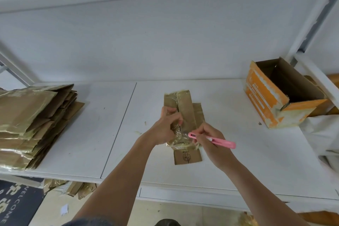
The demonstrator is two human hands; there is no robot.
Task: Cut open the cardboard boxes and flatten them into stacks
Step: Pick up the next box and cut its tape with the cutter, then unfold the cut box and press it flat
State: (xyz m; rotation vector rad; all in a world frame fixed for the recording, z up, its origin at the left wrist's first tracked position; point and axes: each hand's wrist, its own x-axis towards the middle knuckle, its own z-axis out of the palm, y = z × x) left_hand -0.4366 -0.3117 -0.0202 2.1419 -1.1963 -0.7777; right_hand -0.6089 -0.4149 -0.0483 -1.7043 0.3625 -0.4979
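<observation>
1. Head view: pinched between the thumb and fingers of the right hand (209,138) is a pink box cutter (213,140), its tip touching the taped seam of a small cardboard box (185,115) lying on the white table (229,161).
2. Just left of that grip, the left hand (165,126) curls its fingers over the box and holds it down beside the seam.
3. Clear tape wrinkles over the box right under the cutter tip; a printed flap lies nearer the person.
4. Far to the left of the hands sits a stack of flattened boxes (31,124) on the same table.
5. Well to the right and farther back stands an open orange box (266,97).
6. Below the table edge, cardboard scraps (73,189) lie on the floor beside a dark mat (16,205).
</observation>
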